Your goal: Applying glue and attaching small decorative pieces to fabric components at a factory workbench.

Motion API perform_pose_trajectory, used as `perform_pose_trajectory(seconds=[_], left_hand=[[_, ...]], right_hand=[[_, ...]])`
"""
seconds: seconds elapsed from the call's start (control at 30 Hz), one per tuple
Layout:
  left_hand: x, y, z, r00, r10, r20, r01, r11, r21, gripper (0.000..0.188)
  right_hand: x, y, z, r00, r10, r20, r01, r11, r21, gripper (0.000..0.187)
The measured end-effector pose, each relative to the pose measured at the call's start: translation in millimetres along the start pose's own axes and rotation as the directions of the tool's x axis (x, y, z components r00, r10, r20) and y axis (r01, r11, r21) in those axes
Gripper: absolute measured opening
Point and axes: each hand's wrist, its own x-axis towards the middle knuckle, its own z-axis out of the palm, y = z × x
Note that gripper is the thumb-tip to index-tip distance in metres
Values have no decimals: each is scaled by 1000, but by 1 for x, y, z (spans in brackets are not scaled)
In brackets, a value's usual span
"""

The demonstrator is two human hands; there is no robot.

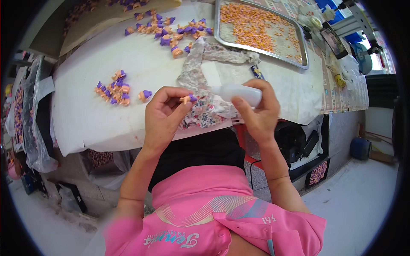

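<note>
Between the thumb and fingers of my left hand (166, 113) is a small peach-and-purple toy figure part (188, 99). My right hand (261, 112) is wrapped round a white squeeze bottle (241, 94), which lies tilted on its side with its thin nozzle pointing left at the part. A gap shows between nozzle and part. Beneath both hands a floral cloth (204, 112) is spread over the near table edge. Left of my left hand, a single part (145, 95) rests beside a small cluster of similar parts (114, 88).
A larger group of parts (171, 32) lies at the far side of the white-covered table (81, 123). At the back right stands a metal tray (265, 50) with many small orange-pink pieces. A dark blue tube (257, 71) lies near the tray. A phone (334, 40) sits on a stand at right.
</note>
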Motion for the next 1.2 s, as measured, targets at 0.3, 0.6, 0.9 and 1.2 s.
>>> perform_pose_trajectory(seconds=[0.3, 0.6, 0.9, 1.2], left_hand=[[-8, 19, 11, 996, 45, -79, -42, 998, 49, 19], [-16, 23, 13, 998, 38, -50, -36, 998, 45, 18], [-22, 27, 8, 999, 44, -15, -43, 999, 32, 18], [-31, 32, 8, 999, 23, -49, -22, 1000, 8, 17]], right_hand=[[29, 25, 8, 944, 169, 284, -104, 967, -231, 28], [97, 32, -17, 951, -163, 263, 257, 888, -380, 16], [185, 63, -11, 903, -124, 412, 414, 514, -751, 11], [208, 72, 3, 895, 23, 446, 408, 366, -837, 11]])
